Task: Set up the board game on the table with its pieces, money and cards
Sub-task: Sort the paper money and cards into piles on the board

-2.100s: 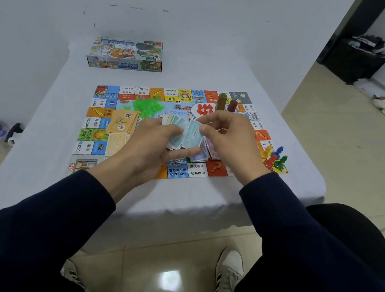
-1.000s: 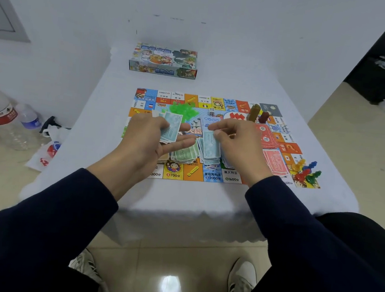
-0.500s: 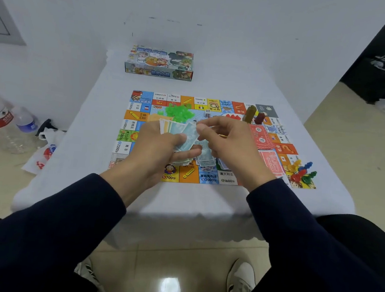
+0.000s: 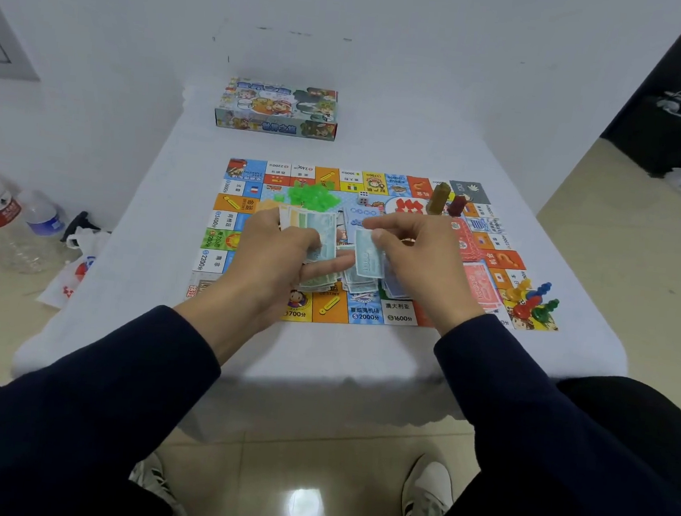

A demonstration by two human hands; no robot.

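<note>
- White-draped desk [image 4: 133, 238] set against a pale wall; the game box [image 4: 276, 107] lies at its far end.
- Game board [image 4: 370, 315] lies flat mid-desk, under both hands.
- Left hand [image 4: 276, 260] grips a fanned wad of banknotes [image 4: 313, 224] above the board.
- Right hand [image 4: 421, 261] pinches a single blue note [image 4: 368, 256], just beside the left hand.
- Sorted note piles [image 4: 359, 284] lie on the board below the hands.
- Coloured pawns [image 4: 534, 301] cluster at the board's near right corner; green houses [image 4: 313, 195] lie beyond the left hand.
</note>
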